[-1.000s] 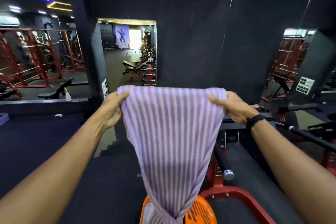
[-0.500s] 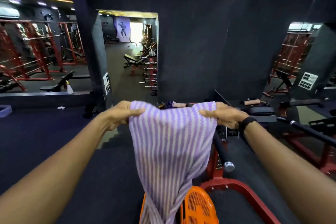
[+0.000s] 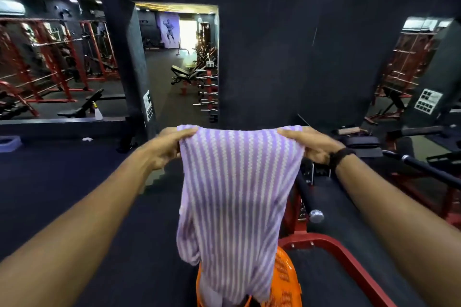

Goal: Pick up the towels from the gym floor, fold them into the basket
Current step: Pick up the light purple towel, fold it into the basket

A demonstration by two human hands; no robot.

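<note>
A purple towel with white stripes (image 3: 237, 197) hangs in front of me, held up by its top edge. My left hand (image 3: 166, 147) pinches its top left corner and my right hand (image 3: 311, 146) pinches its top right corner; a black band sits on the right wrist. The towel's lower end drops into an orange mesh basket (image 3: 284, 279) on the dark floor at the bottom of the view. Most of the basket is hidden behind the cloth.
A red-framed machine (image 3: 331, 244) with a black padded bar stands close on the right of the basket. Dark rubber floor (image 3: 74, 182) spreads to the left. Mirrors behind show red racks and benches, with a spray bottle (image 3: 98, 112) on a ledge.
My hands have come lower and closer together, so the towel's top edge is narrower. The towel's lower end has sunk further into the basket.
</note>
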